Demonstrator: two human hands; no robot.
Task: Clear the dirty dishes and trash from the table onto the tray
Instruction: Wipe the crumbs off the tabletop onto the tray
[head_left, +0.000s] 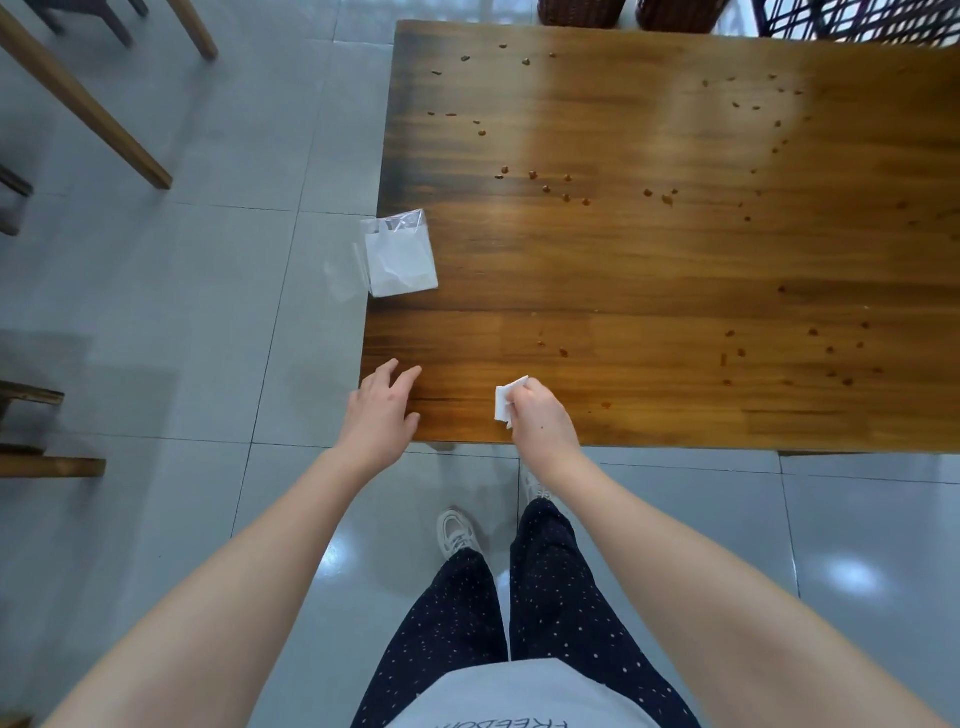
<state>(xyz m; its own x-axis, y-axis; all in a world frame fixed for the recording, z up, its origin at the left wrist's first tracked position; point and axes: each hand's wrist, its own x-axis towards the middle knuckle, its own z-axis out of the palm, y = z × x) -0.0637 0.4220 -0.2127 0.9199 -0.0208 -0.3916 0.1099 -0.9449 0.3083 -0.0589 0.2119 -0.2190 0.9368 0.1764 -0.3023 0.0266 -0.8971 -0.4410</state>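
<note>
1. Nearest to me, the person's pale shirt (519, 691) carries print that is upside down and cut by the frame edge. It reads "FREEDO", with the rest lost. No other writing is legible anywhere.
2. The left hand (382, 415) is at the near-left corner of the table (675, 270). It is released, fingers spread, grasping nothing, with the fingertips over the wood.
3. The right hand (540, 415) is just inside the table's near edge, fingers curled around a folded white tissue (505, 402). The tissue sticks out on the side toward the left hand. I cannot tell whether it touches the wood.
4. A clear plastic tissue packet (400, 254) holding white sheets lies farther up on the table's left edge, partly overhanging the floor.
5. Brown crumbs (566, 197) are scattered from mid-table to the far side. More lie toward the near right, a few just beyond the right hand.
6. Wicker baskets (582, 10) stand past the table's far edge. No tray or dishes are in view.
7. My judgement is that the step in hand is gathering the crumbs with the tissue.
   - Press the tissue flat and sweep from the far side toward the near-left corner in overlapping strokes.
   - Cup the free hand under the table's edge so nothing drops to the floor.
   - Mind the overhanging packet, which a careless stroke could knock off.
</note>
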